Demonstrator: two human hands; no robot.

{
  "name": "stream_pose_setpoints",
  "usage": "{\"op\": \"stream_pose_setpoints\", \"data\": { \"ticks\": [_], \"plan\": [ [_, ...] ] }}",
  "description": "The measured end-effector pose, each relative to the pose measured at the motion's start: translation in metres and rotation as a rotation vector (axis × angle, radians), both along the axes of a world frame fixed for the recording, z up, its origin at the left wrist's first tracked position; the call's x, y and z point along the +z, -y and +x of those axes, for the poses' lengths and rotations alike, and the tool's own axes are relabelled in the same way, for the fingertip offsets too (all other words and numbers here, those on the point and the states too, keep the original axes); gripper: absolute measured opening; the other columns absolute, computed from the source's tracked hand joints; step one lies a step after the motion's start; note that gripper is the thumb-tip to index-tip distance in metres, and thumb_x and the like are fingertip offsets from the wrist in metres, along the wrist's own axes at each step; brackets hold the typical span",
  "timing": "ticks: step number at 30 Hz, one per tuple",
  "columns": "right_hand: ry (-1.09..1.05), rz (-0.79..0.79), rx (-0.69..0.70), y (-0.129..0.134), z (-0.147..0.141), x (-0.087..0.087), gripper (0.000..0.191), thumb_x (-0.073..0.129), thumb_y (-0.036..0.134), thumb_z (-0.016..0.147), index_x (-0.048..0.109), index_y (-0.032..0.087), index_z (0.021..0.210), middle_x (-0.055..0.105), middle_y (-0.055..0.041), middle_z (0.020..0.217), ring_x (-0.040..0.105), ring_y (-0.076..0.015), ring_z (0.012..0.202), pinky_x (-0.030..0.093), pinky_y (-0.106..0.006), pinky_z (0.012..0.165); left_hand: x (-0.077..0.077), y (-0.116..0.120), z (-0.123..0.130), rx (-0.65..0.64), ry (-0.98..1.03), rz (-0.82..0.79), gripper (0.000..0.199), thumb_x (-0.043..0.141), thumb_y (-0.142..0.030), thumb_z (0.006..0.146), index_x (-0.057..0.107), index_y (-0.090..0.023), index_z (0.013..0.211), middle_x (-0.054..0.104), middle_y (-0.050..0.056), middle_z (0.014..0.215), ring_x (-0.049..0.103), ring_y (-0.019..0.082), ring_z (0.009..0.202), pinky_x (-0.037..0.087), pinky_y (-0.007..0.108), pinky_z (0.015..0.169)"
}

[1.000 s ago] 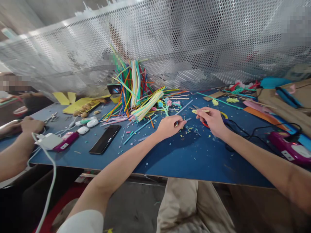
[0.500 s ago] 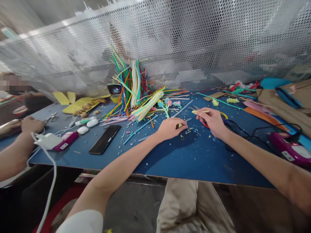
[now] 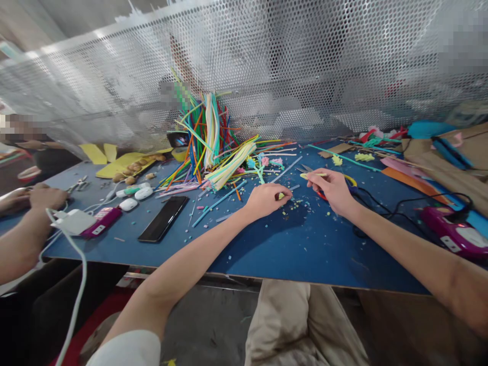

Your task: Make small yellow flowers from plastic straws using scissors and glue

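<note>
My left hand (image 3: pixel 267 200) is over the blue table, thumb and fingertips pressed together in a pinch. Whatever they hold, if anything, is too small to make out; a small yellow bit shows inside the curl of the fingers. To the right, my right hand (image 3: pixel 331 187) pinches a short pale yellow pipe cleaner (image 3: pixel 315 175). Beneath that hand lies a pair of scissors, with blade tips (image 3: pixel 304 168) poking out past the fingers and part of a red handle showing. Just beyond my left hand is a green stem with blue and pink pipe-cleaner flowers (image 3: pixel 264 163).
Bundled pipe cleaners (image 3: pixel 211 132) stand against the perforated metal screen (image 3: pixel 305 66). A black phone (image 3: pixel 163 218), white chargers and a purple power strip (image 3: pixel 102 222) lie left. Another person's hands (image 3: pixel 48 197) rest at far left. Cut scraps dot the table (image 3: pixel 274 254). Another purple strip (image 3: pixel 457 231) sits right.
My left hand's fingers have shifted slightly, and the dark gap within their curl looks different. My right hand keeps its pinch on the yellow pipe cleaner almost unmoved.
</note>
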State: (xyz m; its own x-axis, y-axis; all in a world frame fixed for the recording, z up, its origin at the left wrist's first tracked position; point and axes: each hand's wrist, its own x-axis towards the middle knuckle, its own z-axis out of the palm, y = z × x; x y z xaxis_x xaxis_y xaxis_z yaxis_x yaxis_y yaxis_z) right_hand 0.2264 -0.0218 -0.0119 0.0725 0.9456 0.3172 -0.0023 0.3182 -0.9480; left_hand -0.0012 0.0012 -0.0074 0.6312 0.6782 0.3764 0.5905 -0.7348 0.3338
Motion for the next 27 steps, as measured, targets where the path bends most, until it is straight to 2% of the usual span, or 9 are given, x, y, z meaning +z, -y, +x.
{"op": "stream_pose_setpoints", "data": {
  "ticks": [8,13,19,22,24,27],
  "plan": [
    [0.023,-0.013,-0.011,0.0,0.0,0.0,0.023,0.076,0.043,0.082,0.072,0.021,0.077,0.067,-0.0026,0.068,0.045,-0.0117,0.058,0.037,-0.028,0.053,0.001,0.002,0.001,0.006,0.036,0.016,0.016,0.064,-0.028,0.09,0.079,-0.025,0.095,0.078,-0.001,0.091,0.07,0.013,0.076,0.05,0.023,0.071],
    [0.043,-0.068,-0.001,-0.002,0.002,-0.003,0.028,0.077,0.046,0.08,0.071,0.02,0.075,0.066,-0.0025,0.066,0.043,-0.01,0.051,0.031,-0.027,0.045,0.002,0.004,0.001,-0.01,0.079,0.031,0.015,0.064,-0.027,0.091,0.078,-0.025,0.093,0.078,-0.002,0.091,0.068,0.012,0.075,0.049,0.023,0.07],
    [0.122,-0.163,0.053,-0.004,0.003,-0.008,0.03,0.078,0.051,0.078,0.074,0.021,0.081,0.068,-0.0027,0.069,0.048,-0.0101,0.048,0.028,-0.024,0.037,0.002,0.003,0.001,-0.062,0.164,0.046,0.02,0.063,-0.035,0.096,0.076,-0.02,0.094,0.076,0.001,0.084,0.063,0.01,0.067,0.05,0.024,0.068],
    [0.145,-0.164,0.102,-0.005,0.003,-0.011,0.031,0.077,0.051,0.078,0.074,0.021,0.082,0.069,-0.003,0.07,0.049,-0.0105,0.048,0.032,-0.024,0.037,0.005,0.001,0.0,-0.098,0.196,0.134,0.02,0.063,-0.037,0.098,0.076,-0.022,0.096,0.077,0.003,0.091,0.068,0.014,0.083,0.053,0.029,0.083],
    [0.154,-0.136,0.129,-0.005,0.002,-0.01,0.029,0.077,0.051,0.079,0.074,0.022,0.081,0.069,-0.0025,0.069,0.049,-0.0104,0.049,0.035,-0.024,0.04,0.006,-0.002,-0.001,-0.113,0.199,0.218,0.018,0.064,-0.036,0.097,0.077,-0.023,0.097,0.077,0.004,0.104,0.068,0.018,0.102,0.05,0.037,0.099],
    [0.154,-0.095,0.153,-0.004,0.002,-0.008,0.027,0.075,0.05,0.081,0.076,0.023,0.083,0.069,-0.0017,0.069,0.049,-0.0102,0.051,0.036,-0.025,0.044,0.005,-0.006,-0.002,-0.099,0.202,0.261,0.017,0.063,-0.035,0.098,0.076,-0.027,0.106,0.073,0.004,0.123,0.065,0.019,0.117,0.045,0.041,0.109]
  ]
}}
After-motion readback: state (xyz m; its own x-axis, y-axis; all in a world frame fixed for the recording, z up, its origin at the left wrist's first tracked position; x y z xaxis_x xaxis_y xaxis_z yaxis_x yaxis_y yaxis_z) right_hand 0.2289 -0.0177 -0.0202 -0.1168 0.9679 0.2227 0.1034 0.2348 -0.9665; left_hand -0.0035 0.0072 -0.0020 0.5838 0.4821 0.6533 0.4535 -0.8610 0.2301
